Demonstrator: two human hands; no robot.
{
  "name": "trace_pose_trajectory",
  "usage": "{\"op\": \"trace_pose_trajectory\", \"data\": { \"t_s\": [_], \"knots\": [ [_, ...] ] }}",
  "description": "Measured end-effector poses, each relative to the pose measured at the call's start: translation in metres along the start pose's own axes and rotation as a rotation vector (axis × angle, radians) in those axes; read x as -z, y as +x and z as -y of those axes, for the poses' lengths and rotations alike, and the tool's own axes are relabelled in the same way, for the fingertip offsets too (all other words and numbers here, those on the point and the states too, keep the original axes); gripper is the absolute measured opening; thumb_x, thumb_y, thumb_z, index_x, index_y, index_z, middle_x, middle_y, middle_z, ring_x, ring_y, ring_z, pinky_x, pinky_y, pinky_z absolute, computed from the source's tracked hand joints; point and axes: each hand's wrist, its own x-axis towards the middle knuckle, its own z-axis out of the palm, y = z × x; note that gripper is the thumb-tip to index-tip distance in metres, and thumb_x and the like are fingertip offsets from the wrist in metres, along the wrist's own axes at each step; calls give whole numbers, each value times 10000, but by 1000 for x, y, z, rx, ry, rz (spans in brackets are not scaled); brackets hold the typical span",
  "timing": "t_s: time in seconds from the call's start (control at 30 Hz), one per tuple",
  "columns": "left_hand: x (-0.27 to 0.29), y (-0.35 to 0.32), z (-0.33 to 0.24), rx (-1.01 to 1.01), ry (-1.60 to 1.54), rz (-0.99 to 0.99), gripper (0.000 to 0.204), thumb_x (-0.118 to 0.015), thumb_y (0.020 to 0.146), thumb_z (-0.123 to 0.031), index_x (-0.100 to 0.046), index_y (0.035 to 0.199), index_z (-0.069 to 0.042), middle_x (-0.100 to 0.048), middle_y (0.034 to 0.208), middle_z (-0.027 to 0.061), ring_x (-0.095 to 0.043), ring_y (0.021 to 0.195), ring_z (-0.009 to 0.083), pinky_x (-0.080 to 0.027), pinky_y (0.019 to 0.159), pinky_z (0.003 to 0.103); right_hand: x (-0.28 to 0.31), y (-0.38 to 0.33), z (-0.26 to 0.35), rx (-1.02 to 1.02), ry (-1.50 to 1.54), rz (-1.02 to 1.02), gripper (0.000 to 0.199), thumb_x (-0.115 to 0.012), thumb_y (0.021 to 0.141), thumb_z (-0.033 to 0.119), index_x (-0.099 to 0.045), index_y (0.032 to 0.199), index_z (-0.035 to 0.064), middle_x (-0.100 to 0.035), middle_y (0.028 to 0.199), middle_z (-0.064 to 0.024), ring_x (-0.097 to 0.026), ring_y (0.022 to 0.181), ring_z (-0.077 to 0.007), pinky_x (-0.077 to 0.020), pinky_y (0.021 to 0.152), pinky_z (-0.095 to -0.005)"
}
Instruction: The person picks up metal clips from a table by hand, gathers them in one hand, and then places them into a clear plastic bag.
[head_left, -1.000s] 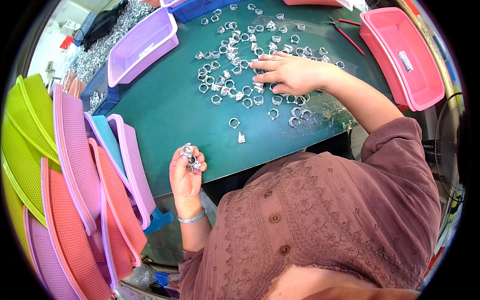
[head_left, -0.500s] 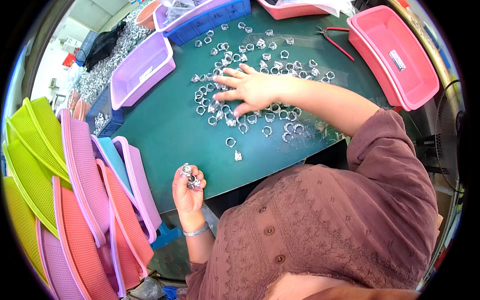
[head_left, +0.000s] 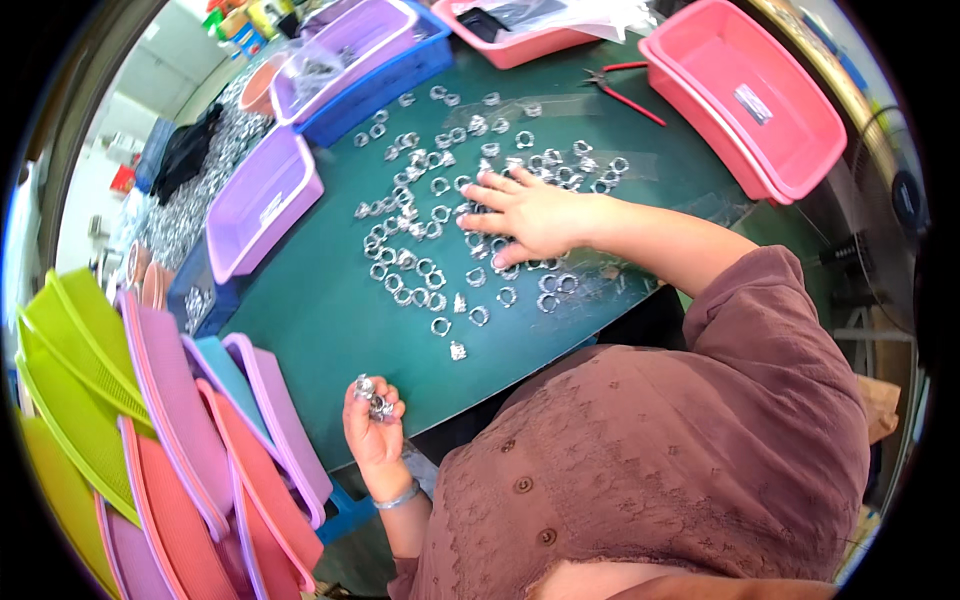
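Observation:
Many silvery metal rings (head_left: 402, 296) lie scattered over the green table top (head_left: 330, 330). My right hand (head_left: 535, 216) rests palm down among them with its fingers spread, covering some of the rings. Close to the table's near left edge, my left hand (head_left: 374, 425) is raised with its fingers curled around a few rings (head_left: 372, 398). Between the two hands sit a single ring (head_left: 441, 326) and a small knobbly silver piece (head_left: 458, 351), apart from the main spread.
Red-handled pliers (head_left: 630, 98) lie near nested pink baskets (head_left: 745, 110) at the far right. A purple basket (head_left: 265, 205) stands at the left, and a blue crate (head_left: 400, 85) behind it. Stacked green, pink and purple baskets (head_left: 175, 420) crowd the near left.
My right hand has shifted right across the rings, uncovering several on its left. The left hand still holds its rings. The whole view has tilted slightly.

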Motion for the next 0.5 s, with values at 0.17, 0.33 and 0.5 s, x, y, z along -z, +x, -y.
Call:
{"op": "trace_pose_trajectory", "data": {
  "t_s": [0.17,0.33,0.5],
  "knots": [
    [-5,-3,-1,13,23,-15,180,-534,818,-152,-500,942,-26,-503,825,94,-484,704,175,-412,507,243,1,-51,6,-42,51,-90,606,-554,781,407,-367,1287,132,-216,1381,-149,-191,1280,-342,-178,1015,-509],
    [-1,1,0,25,52,-3,192,-536,820,-152,-491,966,-36,-496,823,92,-480,701,171,-409,509,237,2,-84,10,-54,161,-90,611,-579,768,369,-373,1271,89,-228,1374,-166,-197,1280,-334,-180,1020,-486],
    [-5,0,0,16,95,-7,190,-527,831,-168,-495,966,-38,-495,824,82,-480,702,163,-404,509,230,-10,-90,8,-163,113,-125,585,-559,779,382,-390,1263,100,-274,1360,-156,-193,1285,-322,-173,1018,-496]
  ]
}}
